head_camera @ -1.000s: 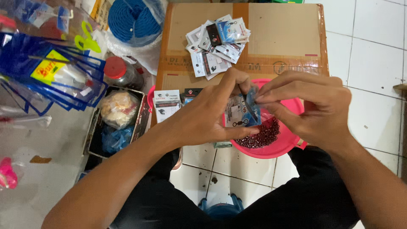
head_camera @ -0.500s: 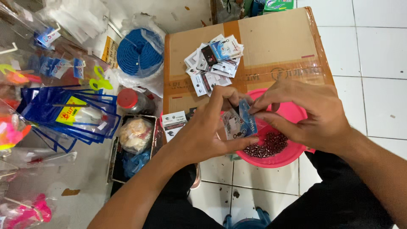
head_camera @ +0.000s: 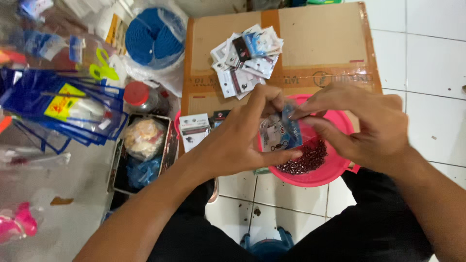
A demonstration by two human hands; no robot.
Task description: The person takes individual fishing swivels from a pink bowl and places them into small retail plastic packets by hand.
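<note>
White floor tiles; both hands, left hand [head_camera: 233,140] and right hand [head_camera: 369,126], pinch 1 small packet [head_camera: 279,133] over pink bowl [head_camera: 335,170].

Small clear plastic packet [head_camera: 279,132], blue-edged with a printed card inside, held upright and slightly tilted, pinched at top and sides. Positioned above pink bowl [head_camera: 335,167] containing a heap of small dark reddish-brown pieces [head_camera: 303,159].
</note>
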